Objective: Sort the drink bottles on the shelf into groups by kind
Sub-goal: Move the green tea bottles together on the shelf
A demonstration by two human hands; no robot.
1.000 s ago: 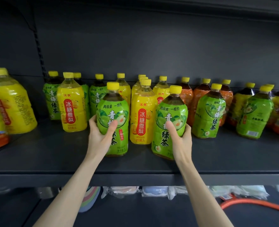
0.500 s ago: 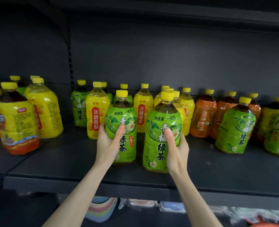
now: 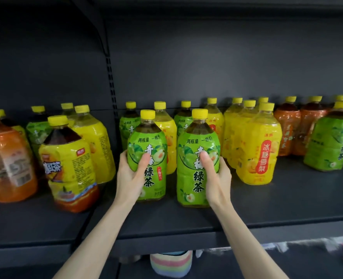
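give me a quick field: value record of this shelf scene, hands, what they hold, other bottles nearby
left hand: left hand wrapped around left green tea bottle, upright
right hand: right hand wrapped around right green tea bottle, upright
held bottles: side by side, apart, near the front of the shelf
to the right: yellow pear drink bottle, lone green bottle
to the left: dark tea bottle, orange bottle
sorting: kinds still mixed
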